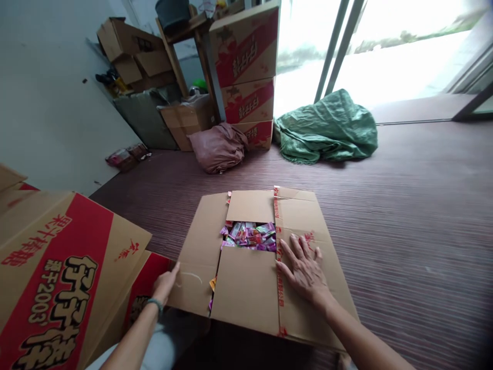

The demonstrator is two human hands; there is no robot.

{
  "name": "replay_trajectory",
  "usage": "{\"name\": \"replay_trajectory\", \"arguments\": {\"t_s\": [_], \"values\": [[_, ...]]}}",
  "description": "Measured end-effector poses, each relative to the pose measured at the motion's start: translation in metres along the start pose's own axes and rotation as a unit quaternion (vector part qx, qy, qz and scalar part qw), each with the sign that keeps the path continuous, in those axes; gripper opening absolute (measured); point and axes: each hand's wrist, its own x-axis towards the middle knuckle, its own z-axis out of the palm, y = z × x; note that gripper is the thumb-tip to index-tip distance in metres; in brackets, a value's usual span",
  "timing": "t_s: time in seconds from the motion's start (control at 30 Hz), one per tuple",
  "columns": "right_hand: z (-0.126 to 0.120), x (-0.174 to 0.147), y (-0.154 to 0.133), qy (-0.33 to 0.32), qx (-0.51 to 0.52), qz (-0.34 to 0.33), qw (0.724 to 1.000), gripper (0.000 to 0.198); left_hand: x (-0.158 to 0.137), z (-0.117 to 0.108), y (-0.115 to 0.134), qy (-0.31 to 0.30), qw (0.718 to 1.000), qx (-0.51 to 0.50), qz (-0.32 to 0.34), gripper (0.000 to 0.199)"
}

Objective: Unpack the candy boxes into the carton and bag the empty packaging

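An open-topped cardboard carton [246,290] stands in front of me. Through the gap between its flaps show many small wrapped candies [250,235], mostly purple. My right hand [304,267] lies flat with fingers spread on the right flap [331,303], which carries red printed tape along its inner edge. At the outer edge of the left flap [198,246] is my left hand [165,282], closed on that edge, with some fingers hidden. A few wrappers poke out along the left flap's inner edge.
Printed red cartons [57,277] stand close on my left. Across the floor [416,226] are a brown sack [219,146], a green sack [327,128] and stacked cartons [246,56] beside a glass door. A wooden shelf [188,28] and more boxes are behind.
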Motion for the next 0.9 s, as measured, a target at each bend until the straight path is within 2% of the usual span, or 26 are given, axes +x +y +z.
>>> {"name": "replay_trajectory", "arguments": {"t_s": [0.07, 0.1, 0.17, 0.2, 0.23, 0.27, 0.3, 0.33, 0.43, 0.5, 0.57, 0.67, 0.8, 0.9], "values": [[-0.002, 0.000, 0.000, 0.000, 0.004, 0.002, 1.000, 0.059, -0.013, -0.039, 0.008, 0.005, 0.997, -0.079, -0.017, 0.060], [-0.002, 0.000, -0.001, 0.000, 0.007, 0.002, 1.000, 0.059, -0.024, -0.056, 0.016, -0.023, 0.992, -0.126, -0.002, 0.061], [-0.004, 0.000, -0.002, -0.001, 0.015, 0.002, 1.000, 0.059, -0.056, -0.073, 0.039, -0.133, 0.975, -0.164, 0.075, 0.065], [-0.005, 0.000, -0.002, -0.003, 0.020, 0.002, 1.000, 0.059, -0.073, -0.070, 0.052, -0.189, 0.963, -0.152, 0.119, 0.069], [-0.006, 0.001, -0.003, -0.005, 0.025, 0.002, 1.000, 0.060, -0.091, -0.061, 0.064, -0.230, 0.951, -0.135, 0.158, 0.074], [-0.006, 0.001, -0.003, -0.009, 0.031, 0.004, 0.999, 0.061, -0.106, -0.044, 0.076, -0.241, 0.938, -0.102, 0.226, 0.077], [-0.007, 0.001, -0.003, -0.012, 0.035, 0.006, 0.999, 0.061, -0.118, -0.021, 0.085, -0.200, 0.937, -0.054, 0.281, 0.080], [-0.007, 0.002, -0.003, -0.016, 0.040, 0.008, 0.999, 0.062, -0.128, 0.006, 0.093, -0.135, 0.940, -0.009, 0.312, 0.084], [-0.005, 0.002, -0.001, -0.025, 0.054, 0.009, 0.998, 0.064, -0.138, 0.092, 0.106, -0.040, 0.910, 0.099, 0.401, 0.088], [-0.004, 0.002, -0.001, -0.030, 0.059, 0.007, 0.998, 0.062, -0.136, 0.138, 0.108, -0.026, 0.885, 0.174, 0.431, 0.087], [-0.002, 0.001, 0.000, -0.033, 0.059, 0.009, 0.998, 0.057, -0.133, 0.166, 0.109, -0.030, 0.864, 0.223, 0.450, 0.085], [-0.001, 0.001, -0.001, -0.035, 0.064, 0.010, 0.997, 0.055, -0.132, 0.179, 0.112, -0.041, 0.849, 0.241, 0.468, 0.089], [-0.008, 0.004, -0.005, -0.045, 0.087, 0.014, 0.995, 0.056, -0.137, 0.171, 0.120, -0.079, 0.822, 0.250, 0.506, 0.100], [-0.016, 0.005, -0.005, -0.080, 0.096, 0.020, 0.992, 0.055, -0.140, 0.169, 0.124, -0.080, 0.819, 0.242, 0.514, 0.099]]}}
